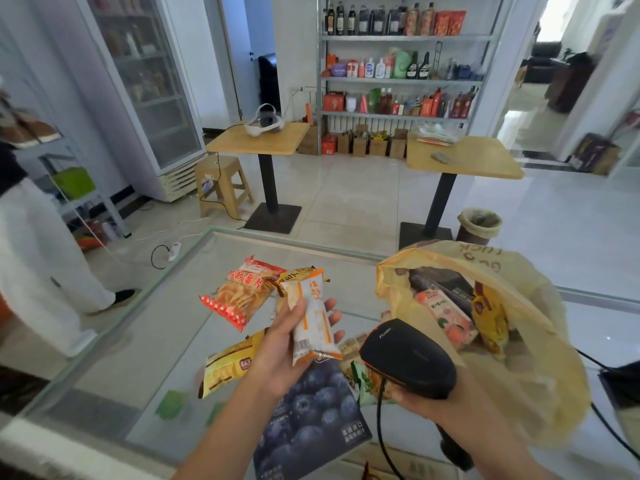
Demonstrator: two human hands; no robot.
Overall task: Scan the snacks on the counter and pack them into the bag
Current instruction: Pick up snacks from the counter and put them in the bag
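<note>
A: Head view. Risk first?

B: Missed read, most likely. Barcode at the low end of the slim white-and-orange plastic snack packet turned up toward the camera, not squarely at the black handheld barcode scanner. Glossy wrap, so glare possible too.

A: Anything else?

B: Wrong-item beep. Loose packs lying close under the scanner nose, just left of the translucent yellow plastic bag. Thin black cable could drag a pack. Floppy bag mouth could fold shut at drop-in.

A: Hands?

B: Left hand left of the bag, thumb and fingers wrapped round the packet, raised off the glass counter. Right hand clenched round the scanner grip, just beside the bag's front wall.

A: Packet look?

B: Pillow pack, orange band and print, crimped sealed ends, tilted near upright. Looks light, slightly puffed.

A: Rest?

B: Left of the bag, on the counter: red-and-orange crisp packet, yellow foil packet, dark blue blueberry-print pouch, green packet. Inside the bag: pink peach-print carton.
</note>
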